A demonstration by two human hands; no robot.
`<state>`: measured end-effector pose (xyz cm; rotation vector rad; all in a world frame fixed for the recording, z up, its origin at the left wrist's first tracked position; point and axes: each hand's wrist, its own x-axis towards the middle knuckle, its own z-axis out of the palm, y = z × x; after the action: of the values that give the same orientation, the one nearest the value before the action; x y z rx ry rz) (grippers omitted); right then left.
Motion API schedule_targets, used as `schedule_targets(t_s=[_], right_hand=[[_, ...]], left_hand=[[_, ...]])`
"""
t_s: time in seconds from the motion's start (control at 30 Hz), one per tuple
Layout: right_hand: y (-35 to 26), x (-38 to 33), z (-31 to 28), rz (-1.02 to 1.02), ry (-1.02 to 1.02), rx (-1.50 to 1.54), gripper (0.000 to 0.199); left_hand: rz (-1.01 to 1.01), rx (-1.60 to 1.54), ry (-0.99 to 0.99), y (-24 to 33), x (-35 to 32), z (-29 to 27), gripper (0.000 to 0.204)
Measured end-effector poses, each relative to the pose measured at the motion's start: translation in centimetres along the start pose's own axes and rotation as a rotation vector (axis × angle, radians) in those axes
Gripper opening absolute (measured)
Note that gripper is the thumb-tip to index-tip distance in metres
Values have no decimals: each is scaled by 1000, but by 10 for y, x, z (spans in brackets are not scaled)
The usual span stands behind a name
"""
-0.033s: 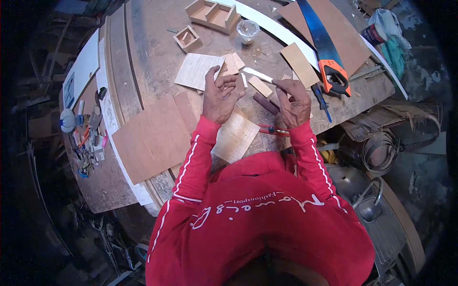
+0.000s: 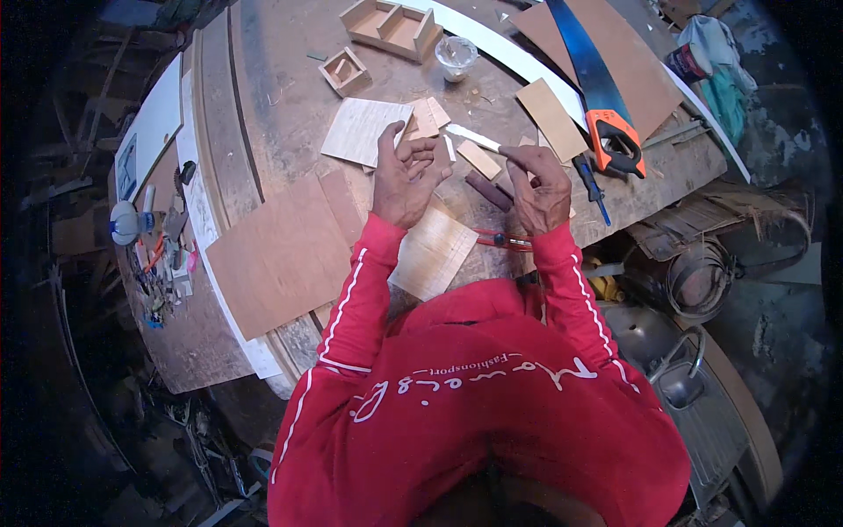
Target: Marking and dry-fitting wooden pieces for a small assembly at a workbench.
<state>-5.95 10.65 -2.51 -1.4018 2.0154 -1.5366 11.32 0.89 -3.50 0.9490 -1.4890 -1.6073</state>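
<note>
My left hand (image 2: 408, 180) hovers over the bench with fingers apart and curved, nothing visible in it. Beneath and beside it are a pale square board (image 2: 364, 132) and a light wood square (image 2: 435, 252). Bent fingers of my right hand (image 2: 543, 193) meet the near end of a thin white stick (image 2: 474, 138), apparently pinched between thumb and forefinger; the exact contact is partly hidden. Between the hands lie a small light wood block (image 2: 479, 161) and a dark brown strip (image 2: 488, 191). Red-handled pliers or a similar tool (image 2: 505, 240) sits under my right wrist, partly covered.
Farther back stand a divided wooden box (image 2: 392, 29), a small square box (image 2: 345, 72) and a clear plastic cup (image 2: 457, 58). An orange-handled saw (image 2: 615, 143) and a blue screwdriver-like tool (image 2: 592, 191) lie right. A plywood sheet (image 2: 281, 255) covers the left front.
</note>
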Motion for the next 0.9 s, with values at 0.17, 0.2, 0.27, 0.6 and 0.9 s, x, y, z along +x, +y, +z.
schedule_targets(t_s=[0.17, 0.2, 0.27, 0.6, 0.9], right_hand=[[0, 2, -5, -62, -97, 5, 19], [0, 3, -7, -71, -93, 6, 19], [1, 5, -10, 12, -113, 76, 18], [1, 9, -7, -114, -68, -35, 17], [3, 6, -5, 59, -56, -13, 20]], left_hand=[[27, -6, 2, -7, 4, -2, 78], [13, 1, 17, -8, 5, -3, 78], [0, 7, 35, -9, 6, -5, 77], [28, 82, 89, -9, 20, 0, 76], [-28, -1, 134, -15, 23, 5, 81]])
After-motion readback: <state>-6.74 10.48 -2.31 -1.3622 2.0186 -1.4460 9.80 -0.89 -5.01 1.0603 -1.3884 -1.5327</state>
